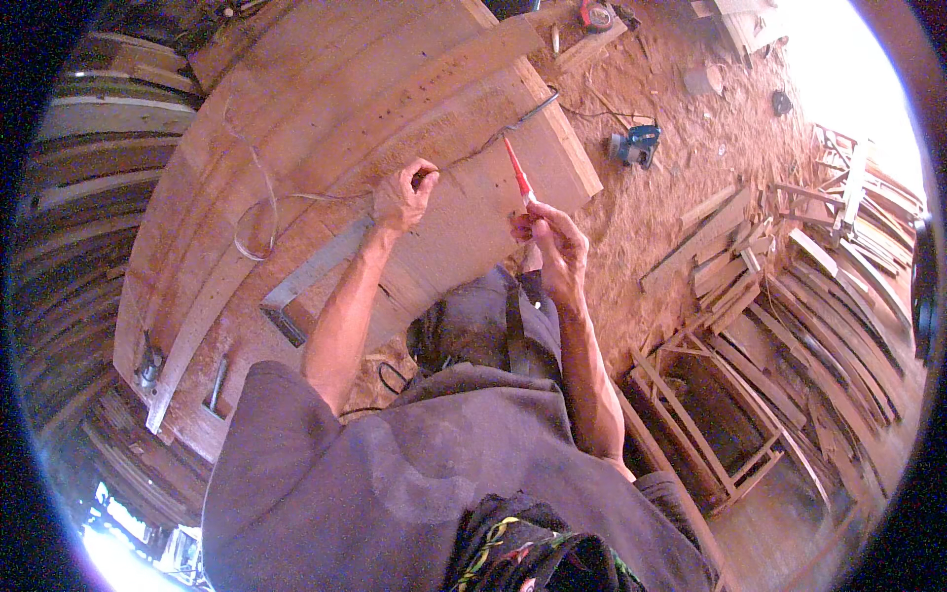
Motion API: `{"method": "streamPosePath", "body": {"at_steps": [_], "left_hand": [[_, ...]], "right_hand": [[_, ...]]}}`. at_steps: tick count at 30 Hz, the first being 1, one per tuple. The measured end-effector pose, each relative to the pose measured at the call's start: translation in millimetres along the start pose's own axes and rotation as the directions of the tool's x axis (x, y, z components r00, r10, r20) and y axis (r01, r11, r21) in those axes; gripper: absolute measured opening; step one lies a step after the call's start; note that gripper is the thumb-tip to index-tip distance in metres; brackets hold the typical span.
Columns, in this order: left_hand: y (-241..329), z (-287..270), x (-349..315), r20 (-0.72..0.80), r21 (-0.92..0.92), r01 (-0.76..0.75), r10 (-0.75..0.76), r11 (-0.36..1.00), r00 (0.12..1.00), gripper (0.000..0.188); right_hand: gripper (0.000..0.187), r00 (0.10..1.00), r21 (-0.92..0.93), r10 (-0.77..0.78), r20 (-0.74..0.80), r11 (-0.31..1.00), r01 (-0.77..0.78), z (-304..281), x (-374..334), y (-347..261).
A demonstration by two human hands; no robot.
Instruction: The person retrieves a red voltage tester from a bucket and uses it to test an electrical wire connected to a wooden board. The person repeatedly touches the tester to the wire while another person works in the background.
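My left hand is closed in a pinch above the wooden bench, where a thin cord passes its fingers. The cord's clear-looking part loops over the boards to the left, and its dark twisted part runs right to the bench edge. In my right hand, the fingers close round a slim red tapered tool, its point directed up toward the cord; its exact kind cannot be made out. The point is close to the cord, but whether they touch is unclear. Below my left wrist lies a grey metal square.
Long boards cover the bench. On the shavings-strewn floor to the right lie a blue power tool and a red tape measure. Stacked timber lines the left; offcuts and a wooden frame stand at right.
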State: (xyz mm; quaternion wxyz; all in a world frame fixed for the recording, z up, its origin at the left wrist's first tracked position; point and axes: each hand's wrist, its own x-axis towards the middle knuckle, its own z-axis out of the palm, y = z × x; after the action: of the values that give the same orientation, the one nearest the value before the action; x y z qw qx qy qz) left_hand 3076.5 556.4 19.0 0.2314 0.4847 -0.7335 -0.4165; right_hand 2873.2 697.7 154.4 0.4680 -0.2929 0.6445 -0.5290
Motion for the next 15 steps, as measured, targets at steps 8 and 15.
{"method": "streamPosePath", "body": {"at_steps": [8,15], "left_hand": [[5,1,-3,-0.010,0.038,-0.011,0.011,0.999,1.000,0.013],[4,5,-6,-0.067,0.026,-0.062,0.064,0.998,0.996,0.011]], "right_hand": [[0.029,0.995,0.171,0.055,-0.080,0.984,-0.040,-4,-1,1],[0.029,0.985,0.418,0.127,-0.120,0.906,-0.066,-17,-3,11]]}}
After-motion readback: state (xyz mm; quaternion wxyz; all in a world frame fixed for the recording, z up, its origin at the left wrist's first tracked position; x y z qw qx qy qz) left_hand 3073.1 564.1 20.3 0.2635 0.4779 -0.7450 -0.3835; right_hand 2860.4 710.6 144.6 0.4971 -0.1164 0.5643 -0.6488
